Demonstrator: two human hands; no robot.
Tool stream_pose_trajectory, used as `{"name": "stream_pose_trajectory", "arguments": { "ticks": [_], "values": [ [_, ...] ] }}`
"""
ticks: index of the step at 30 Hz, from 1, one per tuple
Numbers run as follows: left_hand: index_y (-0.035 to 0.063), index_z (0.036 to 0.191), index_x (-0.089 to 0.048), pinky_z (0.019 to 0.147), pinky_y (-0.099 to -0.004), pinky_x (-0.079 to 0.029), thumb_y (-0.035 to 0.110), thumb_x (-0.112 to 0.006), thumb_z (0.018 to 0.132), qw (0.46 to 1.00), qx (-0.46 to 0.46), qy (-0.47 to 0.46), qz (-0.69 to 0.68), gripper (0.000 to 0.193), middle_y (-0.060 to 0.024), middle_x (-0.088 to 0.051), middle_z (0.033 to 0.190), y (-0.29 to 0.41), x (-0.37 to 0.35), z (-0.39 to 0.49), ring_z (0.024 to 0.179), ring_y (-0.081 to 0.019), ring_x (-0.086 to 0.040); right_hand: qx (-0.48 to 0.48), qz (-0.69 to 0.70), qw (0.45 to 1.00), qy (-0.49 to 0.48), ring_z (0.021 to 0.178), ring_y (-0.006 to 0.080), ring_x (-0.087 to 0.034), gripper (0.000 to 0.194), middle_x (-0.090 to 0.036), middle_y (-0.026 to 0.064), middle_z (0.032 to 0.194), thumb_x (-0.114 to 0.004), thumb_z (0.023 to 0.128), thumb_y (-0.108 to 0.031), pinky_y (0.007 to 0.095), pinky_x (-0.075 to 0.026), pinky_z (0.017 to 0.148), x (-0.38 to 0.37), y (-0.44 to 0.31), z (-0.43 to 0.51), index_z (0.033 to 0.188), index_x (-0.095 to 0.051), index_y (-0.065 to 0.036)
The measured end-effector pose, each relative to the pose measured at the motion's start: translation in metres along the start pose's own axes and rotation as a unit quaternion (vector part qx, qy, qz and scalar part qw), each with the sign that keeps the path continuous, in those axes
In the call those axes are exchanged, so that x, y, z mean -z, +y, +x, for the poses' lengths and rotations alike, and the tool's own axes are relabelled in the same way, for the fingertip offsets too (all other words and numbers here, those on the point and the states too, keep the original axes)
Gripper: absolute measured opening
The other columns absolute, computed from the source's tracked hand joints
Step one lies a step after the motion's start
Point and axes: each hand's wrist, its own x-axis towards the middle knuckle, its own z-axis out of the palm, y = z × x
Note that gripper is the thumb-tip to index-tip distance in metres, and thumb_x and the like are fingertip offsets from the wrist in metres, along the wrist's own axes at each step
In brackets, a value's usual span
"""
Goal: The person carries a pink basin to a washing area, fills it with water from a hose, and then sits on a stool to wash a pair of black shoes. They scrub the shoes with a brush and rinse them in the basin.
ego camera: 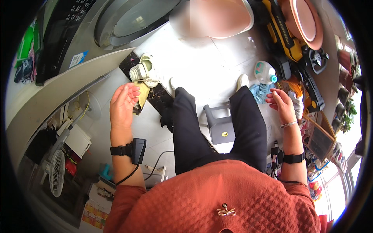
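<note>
My left hand (123, 100) is raised palm inward with nothing in it, its fingers loosely bent and a little apart. In the picture it lies beside a pair of pale clogs (142, 70) and a yellowish cloth (143, 94). My right hand (280, 102), a bangle at its wrist, also holds nothing; its fingers are relaxed and slightly curled. By it in the picture are a crumpled blue cloth (260, 92) and a white plastic bottle (263, 72) with a teal cap. A grey plastic stool (220, 128) shows between my legs.
A front-loading washing machine (134, 20) stands ahead on the left, with a partly blurred pink basin (221, 19) beside it. On the right are a yellow and black toy excavator (284, 38) and another pink basin (316, 35). A fan (56, 173) is at left; a cable (157, 160) crosses the floor.
</note>
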Motion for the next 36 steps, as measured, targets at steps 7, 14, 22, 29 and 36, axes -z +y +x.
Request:
{"name": "stream_pose_trajectory", "arguments": {
  "ticks": [7,14,22,29,36],
  "values": [
    [0.0011,0.111,-0.06,0.079,-0.0305,-0.048,0.02,-0.055,0.099,0.99,0.015,0.118,-0.069,0.023,-0.0118,-0.067,0.098,-0.063,0.019,-0.009,0.086,-0.0183,-0.062,-0.056,-0.044,0.996,-0.058,0.081,0.0159,-0.069,0.031,-0.071,0.0082,0.093,-0.059,0.097,-0.031,0.0265,-0.052,0.065,-0.057,0.007,0.157,0.114,-0.062,-0.005],
    [0.0008,0.117,-0.061,0.081,-0.0318,-0.049,0.019,-0.054,0.099,0.984,0.088,0.081,-0.13,0.026,-0.0126,-0.068,0.105,-0.179,-0.061,0.044,0.091,-0.0193,-0.063,-0.064,0.062,0.996,0.014,0.096,0.0254,-0.069,0.033,-0.068,0.0138,0.096,-0.064,0.094,-0.029,0.0386,-0.055,0.084,-0.105,0.029,0.32,0.103,-0.058,0.001],
    [-0.0015,0.113,-0.061,0.082,-0.0325,-0.049,0.017,-0.051,0.1,0.99,0.084,0.044,-0.104,0.025,-0.0163,-0.068,0.101,-0.237,-0.088,0.11,0.088,-0.0201,-0.062,-0.141,0.116,0.982,0.038,0.12,0.0347,-0.052,0.082,-0.045,0.0194,0.139,-0.07,0.084,-0.053,0.0529,-0.046,0.092,-0.134,0.108,0.458,0.144,-0.034,-0.01],
    [-0.0024,0.114,-0.061,0.082,-0.0317,-0.047,0.02,-0.052,0.1,0.989,0.091,0.027,-0.111,0.028,-0.0173,-0.067,0.104,-0.277,-0.082,0.139,0.092,-0.0201,-0.061,-0.065,0.18,0.981,0.04,0.077,0.0242,-0.065,0.052,-0.059,0.0051,0.083,-0.072,0.083,-0.053,0.0414,-0.053,0.067,-0.147,0.119,0.527,0.095,-0.052,-0.006],
    [-0.0026,0.115,-0.06,0.083,-0.0319,-0.047,0.021,-0.052,0.099,0.989,0.106,0.04,-0.091,0.03,-0.0165,-0.066,0.104,-0.29,-0.078,0.155,0.093,-0.0205,-0.06,-0.002,0.228,0.969,0.097,0.047,0.02,-0.05,0.025,-0.045,0.0037,0.055,-0.057,0.086,-0.019,0.033,-0.053,0.05,-0.181,0.1,0.529,0.064,-0.048,-0.01]
  ]
}}
